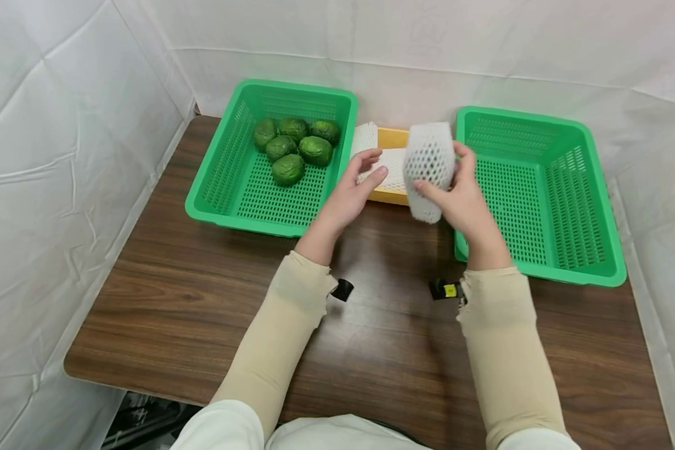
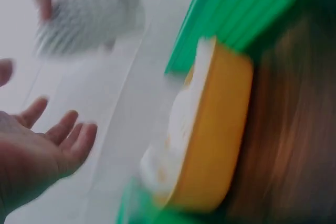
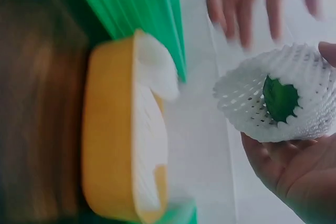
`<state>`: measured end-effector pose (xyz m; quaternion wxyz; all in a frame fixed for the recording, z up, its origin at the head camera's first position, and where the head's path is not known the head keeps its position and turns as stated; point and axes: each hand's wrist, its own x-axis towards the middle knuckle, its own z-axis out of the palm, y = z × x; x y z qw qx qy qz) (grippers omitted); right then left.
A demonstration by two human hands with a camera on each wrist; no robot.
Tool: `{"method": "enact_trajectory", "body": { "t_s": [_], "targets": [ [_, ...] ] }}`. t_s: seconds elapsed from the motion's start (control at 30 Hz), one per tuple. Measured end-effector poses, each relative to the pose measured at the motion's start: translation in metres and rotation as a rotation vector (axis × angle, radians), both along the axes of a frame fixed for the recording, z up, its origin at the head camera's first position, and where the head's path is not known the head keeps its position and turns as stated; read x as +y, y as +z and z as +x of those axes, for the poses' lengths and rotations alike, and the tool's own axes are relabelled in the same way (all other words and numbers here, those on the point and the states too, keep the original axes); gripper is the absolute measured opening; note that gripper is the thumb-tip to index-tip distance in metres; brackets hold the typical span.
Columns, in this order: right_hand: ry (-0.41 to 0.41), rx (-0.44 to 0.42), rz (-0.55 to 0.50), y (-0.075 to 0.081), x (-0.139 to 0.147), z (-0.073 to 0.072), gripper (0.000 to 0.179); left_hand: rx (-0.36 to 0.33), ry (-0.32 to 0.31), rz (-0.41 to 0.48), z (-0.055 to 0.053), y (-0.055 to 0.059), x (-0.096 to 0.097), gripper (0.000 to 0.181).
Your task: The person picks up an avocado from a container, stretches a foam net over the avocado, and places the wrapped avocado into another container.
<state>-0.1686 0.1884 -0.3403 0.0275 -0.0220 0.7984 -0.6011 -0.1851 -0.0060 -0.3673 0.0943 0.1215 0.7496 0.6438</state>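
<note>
My right hand (image 1: pixel 465 199) holds a white foam net sleeve (image 1: pixel 429 159) above the table, thumb on the near side and fingers round the far side. Through the sleeve's open end in the right wrist view, a green avocado (image 3: pixel 280 99) shows inside it. My left hand (image 1: pixel 345 194) is apart from the sleeve, its fingers spread and slightly bent with nothing in them. It is over the near edge of a yellow box (image 1: pixel 390 197), which contains more white foam nets (image 1: pixel 392 172). In the left wrist view, the left palm faces up towards the sleeve.
At the left, a green basket (image 1: pixel 239 220) contains several dark green, wrinkled avocados (image 1: pixel 315 150). A second green basket (image 1: pixel 582 273) stands at the right, close by the right wrist. The yellow box sits between them on the brown wooden table (image 1: pixel 202 300), against white sheeting (image 1: pixel 394 81).
</note>
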Motion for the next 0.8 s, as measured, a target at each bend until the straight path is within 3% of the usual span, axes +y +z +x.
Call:
{"method": "enact_trajectory", "body": {
  "t_s": [0.1, 0.17, 0.27, 0.37, 0.5, 0.67, 0.8],
  "targets": [
    [-0.068, -0.053, -0.076, 0.014, 0.019, -0.011, 0.069, 0.069, 0.059, -0.31, -0.004, -0.002, -0.018, 0.044],
    [-0.12, -0.09, -0.117, 0.022, 0.033, -0.021, 0.066, 0.062, 0.085, -0.473, -0.006, -0.006, -0.028, 0.045],
    [-0.194, -0.142, -0.181, 0.031, 0.056, -0.038, 0.063, -0.009, 0.111, -0.572, -0.01, -0.017, -0.038, 0.049],
    [-0.261, -0.207, -0.244, 0.034, 0.079, -0.058, 0.067, -0.074, 0.117, -0.581, -0.014, -0.03, -0.043, 0.053],
    [-0.339, -0.335, -0.249, 0.027, 0.106, -0.079, 0.082, -0.12, 0.113, -0.521, -0.017, -0.042, -0.045, 0.052],
    [-0.379, -0.508, -0.133, 0.004, 0.13, -0.095, 0.092, -0.135, 0.147, -0.457, -0.018, -0.048, -0.046, 0.048],
    [-0.362, -0.589, -0.079, -0.021, 0.137, -0.103, 0.091, -0.142, 0.164, -0.442, -0.016, -0.049, -0.047, 0.047]
  ]
}}
